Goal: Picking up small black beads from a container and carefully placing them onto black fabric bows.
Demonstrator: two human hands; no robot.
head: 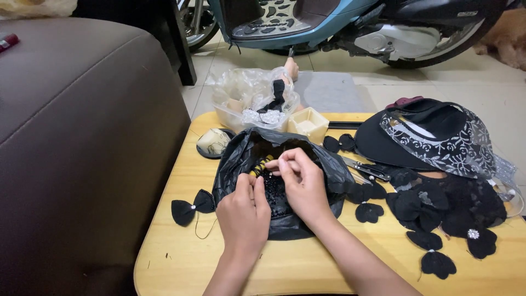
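Two hands meet over a black bag [241, 159] at the centre of the frame, which lies open on a small wooden table [181, 257]. The left hand [244, 211] rests on the bag's near edge with thumb and forefinger drawn together, seemingly pinching something small, though what it grips is too small to tell. The right hand [301, 183] curls just above it, fingertips closed at the bag's mouth beside a yellow-and-black piece [261, 164] that pokes out of the opening; whether the fingers actually clamp that piece I cannot tell. Inside the bag, under the hands, sits a heap of dark beads [272, 192]. As a judgement of progress: finished work seems to be piling up around the bag. One black bow [193, 207] with a bright centre lies at centre left, and a cluster of black bows [433, 219] spreads across the right of the frame, one carrying a sparkling stud [473, 234]. Several bows there show no stud, so more seem left to dress. Scissors [364, 167] lie right of the bag, a black visor [427, 137] with lace sits at upper right, and a clear tub [255, 101] and a small cream box [308, 123] stand at the table's far edge. A brown sofa [82, 137] fills the left, and a blue scooter [339, 22] stands across the top.
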